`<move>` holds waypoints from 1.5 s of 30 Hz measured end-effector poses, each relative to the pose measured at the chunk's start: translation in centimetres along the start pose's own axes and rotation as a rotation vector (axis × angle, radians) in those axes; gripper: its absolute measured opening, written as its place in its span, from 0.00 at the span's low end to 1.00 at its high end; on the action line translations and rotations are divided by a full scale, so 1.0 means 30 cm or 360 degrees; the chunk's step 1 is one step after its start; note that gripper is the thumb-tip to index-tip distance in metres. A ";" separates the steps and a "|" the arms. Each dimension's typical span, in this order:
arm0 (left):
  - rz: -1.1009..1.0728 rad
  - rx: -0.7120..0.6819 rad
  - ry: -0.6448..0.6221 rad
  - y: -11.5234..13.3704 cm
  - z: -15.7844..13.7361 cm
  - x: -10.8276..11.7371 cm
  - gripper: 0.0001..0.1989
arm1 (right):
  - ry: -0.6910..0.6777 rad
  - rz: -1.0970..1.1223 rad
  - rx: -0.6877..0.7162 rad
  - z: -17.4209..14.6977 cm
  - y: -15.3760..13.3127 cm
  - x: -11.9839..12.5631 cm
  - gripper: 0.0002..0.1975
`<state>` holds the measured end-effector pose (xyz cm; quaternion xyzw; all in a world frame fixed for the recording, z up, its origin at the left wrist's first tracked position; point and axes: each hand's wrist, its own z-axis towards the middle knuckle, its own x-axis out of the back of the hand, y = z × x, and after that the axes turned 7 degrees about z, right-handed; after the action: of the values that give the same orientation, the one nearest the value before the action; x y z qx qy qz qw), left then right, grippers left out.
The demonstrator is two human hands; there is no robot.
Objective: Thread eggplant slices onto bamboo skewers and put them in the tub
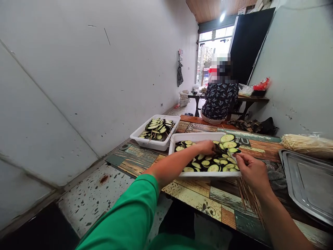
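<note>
- Right hand point(253, 171): pinched at thumb and forefinger, apparently on the near end of a loaded skewer point(229, 144), probably to steady it above the near tub point(208, 174).
- Left hand point(207, 147): dipped into the same tub, beside the loaded skewer; hidden at the fingertips, so impossible to tell whether gripping.
- Slices point(213, 168): spread through the near tub; oval, pale green, wet-looking, edged with dark skin.
- Near tub: white, smooth, probably plastic; set squarely before the body, likely to suit both hands.
- Sticks point(246, 192): thin, straight, wood-like; fanned below the right hand, presumably for short reach.
- Far tub point(142, 140): matching white, filled with skewered slices; placed farther left, perhaps to free working space.
- At right: crumpled grey cloth point(278, 177), shiny metal tray point(310, 180), bagged pale strands point(307, 144).
- Table point(188, 190): patterned like mixed planks.
</note>
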<state>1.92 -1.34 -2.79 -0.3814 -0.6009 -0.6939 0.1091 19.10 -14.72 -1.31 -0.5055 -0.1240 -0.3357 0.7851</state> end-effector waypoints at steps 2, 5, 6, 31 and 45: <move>0.0081 -0.0008 0.0055 0.008 0.002 0.028 0.12 | -0.0001 -0.0014 0.0013 0.001 0.002 -0.001 0.17; -0.0272 0.0180 0.0087 0.002 0.005 0.049 0.12 | -0.0035 -0.0084 0.0031 0.004 0.008 -0.003 0.17; -0.0439 0.0256 0.0061 -0.001 0.006 0.052 0.12 | -0.0057 -0.0116 0.0038 0.005 0.009 -0.003 0.18; -0.2088 0.0530 0.0285 0.033 0.022 0.139 0.07 | -0.0364 -0.0238 0.0137 0.008 0.024 0.010 0.18; -0.2056 0.0484 0.0286 0.044 0.008 0.129 0.06 | -0.0338 -0.0228 0.0168 0.008 0.012 0.014 0.17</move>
<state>0.17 -0.28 0.77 0.1338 -0.7882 -0.5565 -0.2262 19.68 -14.59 -1.22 -0.4861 -0.2598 -0.3286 0.7670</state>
